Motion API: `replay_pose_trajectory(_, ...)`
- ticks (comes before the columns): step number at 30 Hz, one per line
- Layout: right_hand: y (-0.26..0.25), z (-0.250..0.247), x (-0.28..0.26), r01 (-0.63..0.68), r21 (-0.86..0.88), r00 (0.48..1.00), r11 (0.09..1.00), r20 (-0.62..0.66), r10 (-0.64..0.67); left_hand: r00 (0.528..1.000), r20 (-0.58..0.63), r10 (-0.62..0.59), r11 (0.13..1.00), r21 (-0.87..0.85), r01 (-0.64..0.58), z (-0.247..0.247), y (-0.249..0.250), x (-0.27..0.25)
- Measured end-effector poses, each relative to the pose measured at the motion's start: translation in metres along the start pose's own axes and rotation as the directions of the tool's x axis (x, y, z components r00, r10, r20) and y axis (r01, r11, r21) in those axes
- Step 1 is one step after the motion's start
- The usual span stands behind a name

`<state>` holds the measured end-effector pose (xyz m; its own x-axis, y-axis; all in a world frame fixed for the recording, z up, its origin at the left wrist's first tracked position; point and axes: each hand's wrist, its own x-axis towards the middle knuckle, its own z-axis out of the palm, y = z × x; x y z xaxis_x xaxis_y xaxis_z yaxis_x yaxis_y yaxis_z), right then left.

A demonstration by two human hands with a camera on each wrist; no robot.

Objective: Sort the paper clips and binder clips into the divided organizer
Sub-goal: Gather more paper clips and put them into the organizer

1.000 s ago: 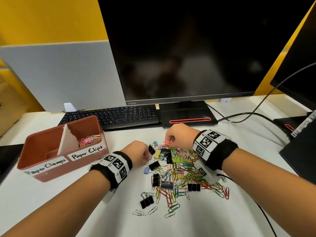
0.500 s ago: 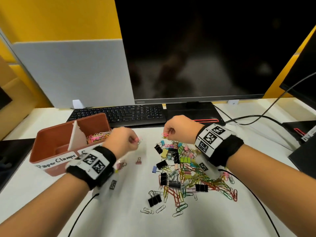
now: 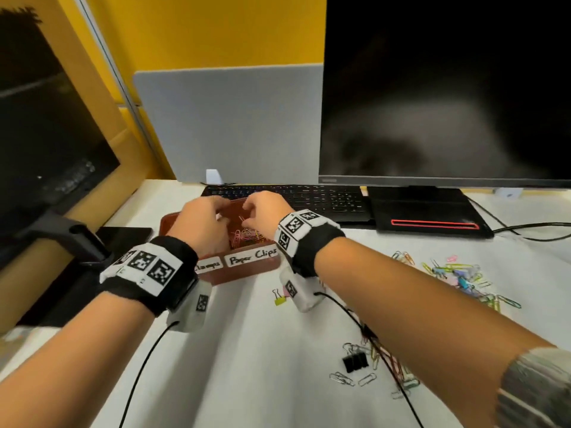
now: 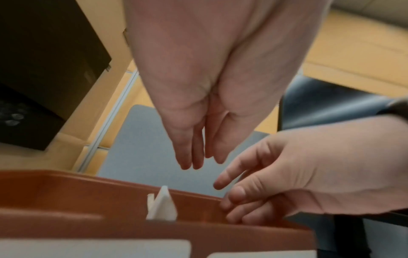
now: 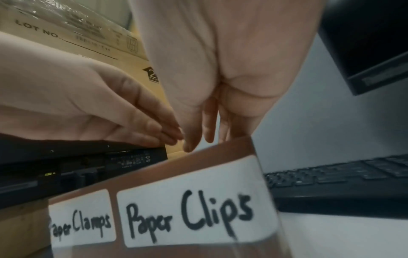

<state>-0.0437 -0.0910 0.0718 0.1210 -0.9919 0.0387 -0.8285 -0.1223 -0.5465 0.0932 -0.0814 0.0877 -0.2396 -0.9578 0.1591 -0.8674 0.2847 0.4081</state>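
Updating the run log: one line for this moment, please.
left hand: open over organizer | right hand: open over Paper Clips side | yellow binder clip: on table

Organizer [image 3: 247, 271] was reddish-brown, with a white divider [image 4: 162, 206] and white labels [image 5: 194, 207] hand-lettered in black. Paper clips inside [image 3: 247, 236] were pink, orange and yellow. Loose clip pile [image 3: 457, 273] mixed green, yellow, blue and pink. One binder clip [image 3: 355, 362] black, another [image 3: 280, 299] yellow. Wristbands [image 3: 148, 273] black with black-and-white square marker patterns. Counter [image 3: 247, 366] white, wall [image 3: 216, 32] yellow, keyboard [image 3: 309, 197] black.
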Motion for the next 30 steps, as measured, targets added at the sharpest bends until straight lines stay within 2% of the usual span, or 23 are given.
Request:
replay_pose_trajectory(3, 0.015, -0.006, -0.019, 0.054, 0.144, 0.999, 0.988, -0.008, -0.053, 0.990, -0.081, 0.114, 0.981, -0.148, -0.125, -0.004, 0.010, -0.020)
replay_pose_trajectory(5, 0.028, -0.019, -0.045, 0.099, 0.209, 0.995, 0.973, -0.038, -0.093, 0.982, -0.075, 0.174, 0.950, -0.248, -0.188, -0.002, 0.019, -0.038)
replay_pose_trajectory(6, 0.037, -0.027, -0.061, 0.107, 0.188, 0.994, 0.976, -0.042, -0.101, 0.979, -0.041, 0.197, 0.936, -0.290, -0.201, 0.002, 0.025, -0.047)
replay_pose_trajectory(9, 0.071, -0.045, -0.117, 0.042, 0.024, 0.996, 0.999, 0.081, -0.044, 0.949, 0.212, 0.235, 0.929, -0.336, -0.155, 0.028, 0.048, -0.075)
replay_pose_trajectory(12, 0.101, -0.050, -0.168, -0.062, -0.064, 0.973, 0.996, 0.216, 0.075, 0.850, 0.469, 0.240, 0.962, -0.230, -0.145, 0.063, 0.073, -0.099)
replay_pose_trajectory(15, 0.117, -0.046, -0.203, -0.094, -0.026, 0.948, 0.995, 0.302, 0.098, 0.752, 0.606, 0.260, 0.965, -0.181, -0.187, 0.093, 0.090, -0.119)
replay_pose_trajectory(17, 0.124, -0.041, -0.215, -0.083, -0.020, 0.926, 0.996, 0.367, 0.084, 0.729, 0.629, 0.270, 0.962, -0.144, -0.232, 0.106, 0.096, -0.125)
replay_pose_trajectory(21, 0.132, -0.033, -0.217, -0.065, -0.109, 0.903, 0.992, 0.417, 0.105, 0.762, 0.571, 0.306, 0.945, -0.084, -0.317, 0.120, 0.095, -0.122)
replay_pose_trajectory(24, 0.138, -0.040, -0.215, -0.068, -0.135, 0.929, 0.989, 0.352, 0.112, 0.834, 0.481, 0.272, 0.961, -0.090, -0.261, 0.120, 0.090, -0.112)
replay_pose_trajectory(27, 0.146, -0.050, -0.220, -0.066, -0.181, 0.956, 0.981, 0.271, 0.114, 0.916, 0.358, 0.180, 0.984, -0.060, -0.170, 0.114, 0.077, -0.100)
replay_pose_trajectory(30, 0.152, -0.049, -0.232, -0.060, -0.132, 0.952, 0.989, 0.290, 0.097, 0.936, 0.310, 0.169, 0.986, -0.061, -0.158, 0.109, 0.071, -0.098)
